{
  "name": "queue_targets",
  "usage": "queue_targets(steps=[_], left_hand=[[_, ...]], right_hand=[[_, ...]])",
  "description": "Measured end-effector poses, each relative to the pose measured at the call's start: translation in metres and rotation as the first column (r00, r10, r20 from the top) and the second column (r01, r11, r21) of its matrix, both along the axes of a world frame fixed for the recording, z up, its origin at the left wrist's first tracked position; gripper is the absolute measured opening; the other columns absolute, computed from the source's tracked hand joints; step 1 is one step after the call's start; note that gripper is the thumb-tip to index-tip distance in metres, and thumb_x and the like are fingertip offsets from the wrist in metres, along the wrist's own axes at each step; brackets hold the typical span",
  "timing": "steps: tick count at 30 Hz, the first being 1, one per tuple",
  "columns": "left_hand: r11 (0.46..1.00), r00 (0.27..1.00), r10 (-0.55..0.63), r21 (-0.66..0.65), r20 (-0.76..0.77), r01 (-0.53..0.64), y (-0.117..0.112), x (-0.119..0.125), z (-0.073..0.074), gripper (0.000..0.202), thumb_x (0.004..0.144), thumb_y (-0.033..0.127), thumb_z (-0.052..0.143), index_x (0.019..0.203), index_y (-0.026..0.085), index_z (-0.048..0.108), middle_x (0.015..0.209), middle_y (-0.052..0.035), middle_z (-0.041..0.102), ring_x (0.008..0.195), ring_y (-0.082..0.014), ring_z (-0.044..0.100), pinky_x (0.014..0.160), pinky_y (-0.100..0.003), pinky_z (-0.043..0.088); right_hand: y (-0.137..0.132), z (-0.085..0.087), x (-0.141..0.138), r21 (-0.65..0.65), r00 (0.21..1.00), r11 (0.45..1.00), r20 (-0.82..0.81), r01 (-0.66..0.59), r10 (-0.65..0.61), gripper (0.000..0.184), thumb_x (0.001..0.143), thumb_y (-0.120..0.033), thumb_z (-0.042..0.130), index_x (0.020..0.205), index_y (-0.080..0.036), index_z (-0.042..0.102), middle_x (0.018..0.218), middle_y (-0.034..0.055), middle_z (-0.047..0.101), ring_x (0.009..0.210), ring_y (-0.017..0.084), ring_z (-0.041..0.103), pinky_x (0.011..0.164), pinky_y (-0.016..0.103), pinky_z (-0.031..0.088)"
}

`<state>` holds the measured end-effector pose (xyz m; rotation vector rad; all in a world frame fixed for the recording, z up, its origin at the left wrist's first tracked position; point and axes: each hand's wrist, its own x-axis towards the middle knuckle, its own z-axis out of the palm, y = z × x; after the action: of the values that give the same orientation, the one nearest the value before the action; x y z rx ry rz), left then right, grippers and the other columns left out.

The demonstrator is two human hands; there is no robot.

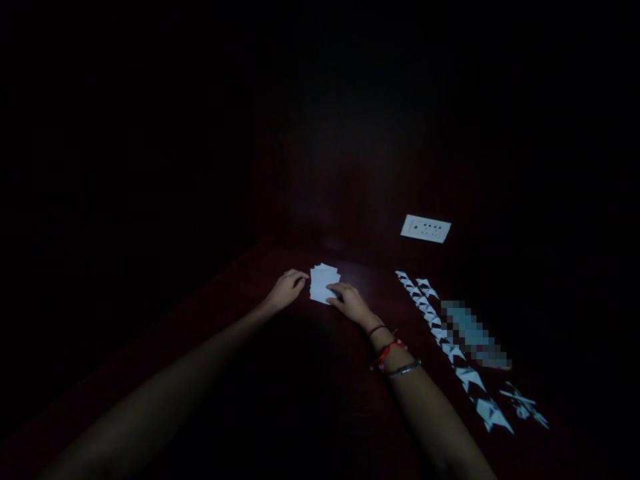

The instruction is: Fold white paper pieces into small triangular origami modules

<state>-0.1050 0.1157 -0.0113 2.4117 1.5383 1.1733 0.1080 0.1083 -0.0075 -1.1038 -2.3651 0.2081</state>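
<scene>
A small stack of white paper squares (323, 280) lies on a dark reddish table (240, 313) in very dim light. My right hand (350, 303) rests on the stack's near right corner, its fingers curled over the edge of the paper. My left hand (287, 288) sits just to the left of the stack with its fingers curled inward, fingertips close to the paper's left edge; whether they touch it is unclear. Red and dark threads and a metal bangle (400, 368) circle my right wrist.
A long row of folded white paper pieces (445, 340) runs along the table to the right, with two more clusters (525, 405) beside it. A blurred bluish object (473, 333) lies by the row. A white socket plate (425, 228) is on the dark wall behind.
</scene>
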Motion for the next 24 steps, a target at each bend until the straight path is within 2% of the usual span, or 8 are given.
queue_targets(steps=[5,9,15,21,24], left_hand=[[1.000,1.000,-0.025,0.019,-0.003,0.025,-0.001,-0.002,0.000,0.024,0.081,0.021,0.039,0.089,0.018,0.060,0.092,-0.0047,0.059,0.088,-0.0179,0.054,0.082,-0.031,0.042],[0.998,0.999,-0.051,0.026,-0.007,0.051,-0.001,-0.002,0.000,0.023,0.080,0.020,0.039,0.090,0.018,0.060,0.092,-0.0046,0.059,0.089,-0.0175,0.054,0.083,-0.032,0.041],[0.997,0.997,-0.074,0.023,-0.003,0.074,-0.002,-0.002,0.001,0.023,0.080,0.021,0.040,0.091,0.018,0.060,0.093,-0.0045,0.059,0.090,-0.0175,0.054,0.084,-0.032,0.041],[0.996,0.997,-0.081,0.029,0.003,0.081,-0.003,-0.001,0.000,0.024,0.080,0.020,0.040,0.095,0.017,0.058,0.096,-0.0052,0.058,0.092,-0.0179,0.052,0.085,-0.033,0.041],[0.995,0.995,-0.097,0.025,0.004,0.097,-0.004,-0.001,0.001,0.024,0.080,0.021,0.040,0.095,0.017,0.058,0.095,-0.0054,0.057,0.091,-0.0183,0.053,0.084,-0.033,0.041]], right_hand=[[0.002,0.001,0.000,0.034,0.999,0.999,0.019,-0.031,0.030,0.030,0.078,-0.030,0.054,0.106,-0.019,0.057,0.106,0.0074,0.060,0.098,0.018,0.052,0.084,0.030,0.039],[-0.003,0.004,-0.003,0.057,0.999,0.998,0.030,-0.040,0.039,0.022,0.083,-0.028,0.047,0.097,-0.019,0.061,0.100,0.0060,0.061,0.095,0.016,0.053,0.082,0.026,0.039],[-0.015,0.011,-0.001,0.086,0.999,0.996,-0.007,0.040,-0.039,0.023,0.087,-0.023,0.037,0.085,-0.015,0.059,0.086,0.0078,0.059,0.081,0.016,0.053,0.074,0.025,0.039],[-0.031,0.019,0.016,0.080,0.990,0.992,-0.108,0.098,-0.089,0.014,0.082,-0.017,0.042,0.081,-0.016,0.055,0.081,0.0052,0.058,0.075,0.014,0.053,0.070,0.024,0.038],[-0.040,0.018,0.031,0.054,0.979,0.992,-0.173,0.117,-0.107,0.011,0.077,-0.014,0.044,0.079,-0.016,0.054,0.080,0.0031,0.059,0.074,0.013,0.053,0.069,0.023,0.038]])
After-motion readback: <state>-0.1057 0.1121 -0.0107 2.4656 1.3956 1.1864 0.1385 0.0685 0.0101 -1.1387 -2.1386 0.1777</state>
